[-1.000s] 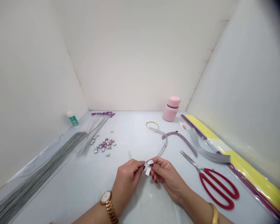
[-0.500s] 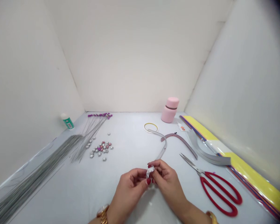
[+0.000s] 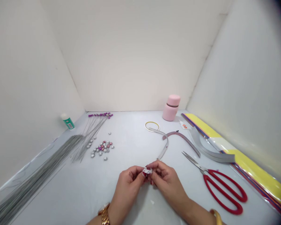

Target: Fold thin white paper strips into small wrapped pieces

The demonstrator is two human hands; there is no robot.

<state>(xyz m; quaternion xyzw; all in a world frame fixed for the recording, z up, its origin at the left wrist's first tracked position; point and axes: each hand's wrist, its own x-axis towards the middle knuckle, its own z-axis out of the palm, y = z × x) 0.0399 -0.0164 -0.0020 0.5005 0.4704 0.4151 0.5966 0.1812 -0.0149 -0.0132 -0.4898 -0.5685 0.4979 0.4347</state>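
Both my hands meet at the front middle of the table. My left hand (image 3: pixel 129 185) pinches one side of a small silvery paper strip (image 3: pixel 147 171), which is folded into a compact shape. The fingers of my right hand (image 3: pixel 168 178) close on its other side. Just beyond my right hand, a long pale paper strip (image 3: pixel 166 145) curves away across the table; whether it joins the folded piece is hidden by my fingers. To the left lies a pile of small folded paper stars (image 3: pixel 104 147), silver, pink and purple.
Red-handled scissors (image 3: pixel 212 175) lie open at right, near grey paper strips (image 3: pixel 215 156) and yellow packaged sheets (image 3: pixel 253 168). Behind are a tape roll (image 3: pixel 152 122), a pinkish strip (image 3: pixel 188 142) and a pink bottle (image 3: pixel 171 108). Wires (image 3: pixel 42 168) and a glue stick (image 3: pixel 67 122) are left.
The folded strip has turned flatter between my fingers and shifted slightly left. Both hands are drawn a little closer around it, and the view has shifted slightly.
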